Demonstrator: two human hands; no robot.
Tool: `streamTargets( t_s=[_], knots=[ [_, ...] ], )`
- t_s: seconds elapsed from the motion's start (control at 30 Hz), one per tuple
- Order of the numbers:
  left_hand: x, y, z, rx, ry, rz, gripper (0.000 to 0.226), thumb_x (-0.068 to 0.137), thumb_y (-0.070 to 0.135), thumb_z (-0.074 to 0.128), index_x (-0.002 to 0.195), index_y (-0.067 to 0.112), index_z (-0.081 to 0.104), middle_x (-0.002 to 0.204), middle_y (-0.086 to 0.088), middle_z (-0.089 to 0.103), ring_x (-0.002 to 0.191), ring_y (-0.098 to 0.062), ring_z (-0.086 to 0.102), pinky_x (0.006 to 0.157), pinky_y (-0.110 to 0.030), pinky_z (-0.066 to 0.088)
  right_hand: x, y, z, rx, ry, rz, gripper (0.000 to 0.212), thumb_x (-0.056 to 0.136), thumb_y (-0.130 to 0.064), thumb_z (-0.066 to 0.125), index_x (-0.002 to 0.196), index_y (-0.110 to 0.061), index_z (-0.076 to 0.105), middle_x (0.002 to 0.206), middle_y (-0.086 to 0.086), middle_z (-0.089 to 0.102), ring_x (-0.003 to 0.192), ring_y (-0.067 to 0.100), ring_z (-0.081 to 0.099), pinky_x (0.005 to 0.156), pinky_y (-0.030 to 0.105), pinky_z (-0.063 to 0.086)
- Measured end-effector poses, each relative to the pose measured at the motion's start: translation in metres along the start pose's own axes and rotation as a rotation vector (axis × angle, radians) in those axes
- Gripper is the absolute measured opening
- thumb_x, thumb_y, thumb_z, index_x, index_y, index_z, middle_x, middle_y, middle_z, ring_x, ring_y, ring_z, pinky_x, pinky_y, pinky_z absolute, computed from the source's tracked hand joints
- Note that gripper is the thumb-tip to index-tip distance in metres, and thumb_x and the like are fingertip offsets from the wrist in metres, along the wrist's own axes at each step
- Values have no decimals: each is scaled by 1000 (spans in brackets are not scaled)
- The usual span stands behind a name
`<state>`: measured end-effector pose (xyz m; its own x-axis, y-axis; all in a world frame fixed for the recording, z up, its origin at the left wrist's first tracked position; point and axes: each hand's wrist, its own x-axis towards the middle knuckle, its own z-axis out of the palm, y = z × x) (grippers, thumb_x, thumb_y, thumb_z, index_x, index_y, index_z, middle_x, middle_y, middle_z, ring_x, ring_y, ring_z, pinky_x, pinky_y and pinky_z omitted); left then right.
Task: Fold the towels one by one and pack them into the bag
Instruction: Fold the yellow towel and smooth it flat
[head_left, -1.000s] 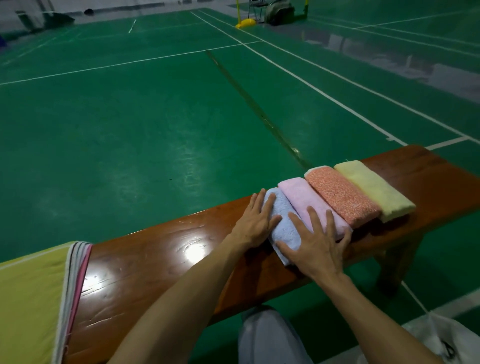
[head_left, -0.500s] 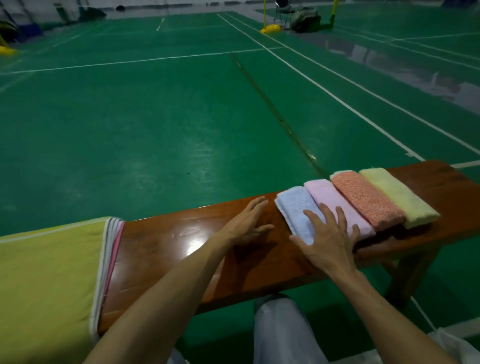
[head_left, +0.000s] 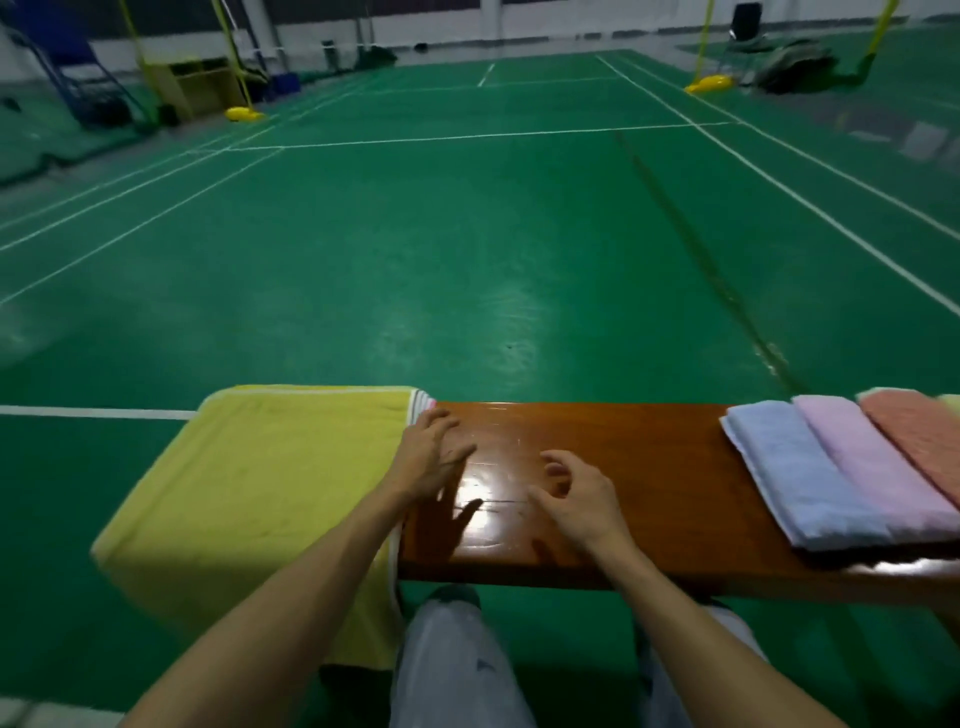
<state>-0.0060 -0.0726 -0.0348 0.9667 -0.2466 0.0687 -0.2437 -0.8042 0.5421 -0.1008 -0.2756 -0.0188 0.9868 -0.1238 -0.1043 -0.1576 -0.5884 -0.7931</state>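
Note:
A stack of unfolded towels lies over the left end of the wooden bench (head_left: 649, 457), with a yellow towel (head_left: 270, 488) on top and striped edges of others showing beneath. My left hand (head_left: 428, 460) hovers at that stack's right edge, fingers spread, holding nothing. Above the bare bench top my right hand (head_left: 574, 493) is loosely curled and empty. Folded towels lie side by side at the right: light blue (head_left: 800, 473), pink (head_left: 878, 462), orange (head_left: 919, 436), and a sliver of pale yellow-green (head_left: 951, 401) at the frame edge. The bag is out of view.
The bench stands on a green sports court floor with white lines. My knees in grey trousers (head_left: 457, 665) are under the bench's near edge. Yellow net posts (head_left: 709, 83) and equipment stand far back.
Both hands left the folded blue towel and moved left along the bench. My view swung left, so the yellow stack sits near the middle and the folded towels at the right edge.

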Motion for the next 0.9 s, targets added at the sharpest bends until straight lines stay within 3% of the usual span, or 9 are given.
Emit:
streamTargets(
  t_s=[0.1,0.23,0.37,0.53,0.77,0.9],
  knots=[
    [-9,-33,-19,-2,56,-86,54,89,41,62,128,4,58,138,-16,47,128,-30,44,109,-35,31,7,-21,36,99,-76,23,48,86,-26,73,131,-25,55,117,-4,62,88,5,59,77,29,58],
    [-13,-57,-30,-64,92,-85,39,97,25,55,130,5,56,136,-14,47,124,-28,46,107,-38,37,15,-47,73,191,-183,48,52,85,-23,74,133,-24,53,112,-2,61,95,17,64,79,40,60],
    [-14,-66,-36,-126,80,-96,35,100,19,49,131,4,53,133,-13,47,118,-22,49,96,-22,36,20,-64,107,261,-246,64,56,80,-20,77,131,-21,53,97,-2,64,86,24,68,73,45,61],
    [-18,-73,-38,-180,99,-110,32,101,18,45,129,7,54,130,-11,50,106,-10,46,89,-21,36,22,-71,134,224,-257,52,63,78,-14,77,135,-19,51,100,3,70,92,20,68,86,41,58],
    [-21,-76,-34,-205,124,-119,32,101,21,44,129,9,54,129,-10,52,105,-9,47,86,-22,38,21,-73,140,203,-226,18,62,77,-10,76,134,-19,52,97,-1,67,94,17,67,85,41,59],
    [-21,-77,-34,-200,122,-112,31,101,21,44,129,10,54,129,-9,52,105,-9,48,86,-22,39,19,-76,142,159,-215,-42,56,81,-10,75,132,-18,52,100,-5,63,93,14,66,84,35,59]
  ],
)
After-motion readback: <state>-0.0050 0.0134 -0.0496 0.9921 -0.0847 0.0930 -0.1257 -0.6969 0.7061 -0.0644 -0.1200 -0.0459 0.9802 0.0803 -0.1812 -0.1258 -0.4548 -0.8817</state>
